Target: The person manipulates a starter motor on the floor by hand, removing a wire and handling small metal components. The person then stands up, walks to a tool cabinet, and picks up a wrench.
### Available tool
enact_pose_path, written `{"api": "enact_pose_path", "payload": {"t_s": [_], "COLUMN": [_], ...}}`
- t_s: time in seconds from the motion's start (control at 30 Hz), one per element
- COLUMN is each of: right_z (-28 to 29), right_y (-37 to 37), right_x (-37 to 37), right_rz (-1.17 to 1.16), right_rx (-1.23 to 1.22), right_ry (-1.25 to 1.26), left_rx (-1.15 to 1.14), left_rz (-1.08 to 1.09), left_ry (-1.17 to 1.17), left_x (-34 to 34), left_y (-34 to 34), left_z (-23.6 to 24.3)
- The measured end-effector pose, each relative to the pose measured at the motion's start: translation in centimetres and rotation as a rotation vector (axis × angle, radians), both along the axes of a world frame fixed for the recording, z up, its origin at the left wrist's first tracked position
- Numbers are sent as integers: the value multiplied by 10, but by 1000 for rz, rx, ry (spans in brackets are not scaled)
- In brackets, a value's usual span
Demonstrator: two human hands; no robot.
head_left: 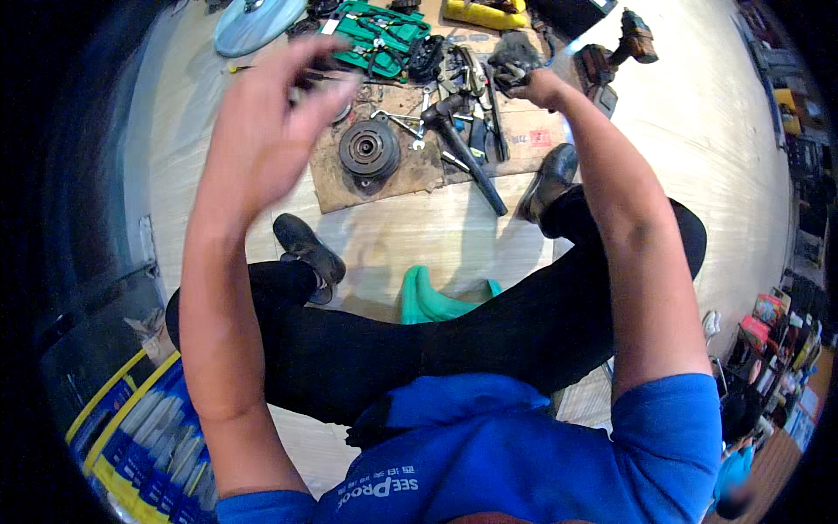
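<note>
My left hand (275, 122) is raised over the left side of the cardboard, blurred by motion. Its fingers look spread, and I see nothing in them. Farther right, my right hand (534, 87) is closed on a dark grey, grimy rag-like bundle (513, 58), whose exact kind I cannot make out. Between the hands, a round, ringed metal part like a pulley (368, 150) lies on the stained cardboard (340, 194). Beside it are several wrenches (417, 131) and a black mallet (463, 150), its handle pointing toward me. Pliers and other hand tools crowd near my right hand.
Behind the tools lies an opened green tool case (384, 33), with a yellow object (484, 12) to its right. A pale blue disc (253, 24) is at the far left. A cordless power tool (635, 39) stands far right. My shoes (310, 249) flank a green stool (432, 301).
</note>
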State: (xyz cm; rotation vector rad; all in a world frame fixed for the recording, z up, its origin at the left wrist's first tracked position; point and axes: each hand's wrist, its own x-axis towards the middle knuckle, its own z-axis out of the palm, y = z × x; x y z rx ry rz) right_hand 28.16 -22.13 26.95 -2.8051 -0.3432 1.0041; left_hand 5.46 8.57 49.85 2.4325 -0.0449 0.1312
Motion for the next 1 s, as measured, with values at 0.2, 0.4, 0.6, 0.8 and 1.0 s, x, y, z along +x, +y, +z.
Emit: {"api": "enact_pose_path", "payload": {"t_s": [0.2,0.4,0.6,0.8,1.0], "right_z": [-101,-151,-167,-141,-93], "right_y": [43,80,88,70,27], "right_x": [7,19,46,72,84], "right_rz": [84,-260,-220,-284,-614], "right_rx": [189,155,30,136,604], "right_ry": [-142,-120,-132,-207,14], "left_rx": [275,218,238,257,275], "left_rz": [113,27,-62,-60,-112], "left_ry": [590,438,628,552,478], "left_x": [-58,-16,5,8,0], "left_y": [30,26,21,18,16], "left_z": [-50,-77,-87,-83,-77]}}
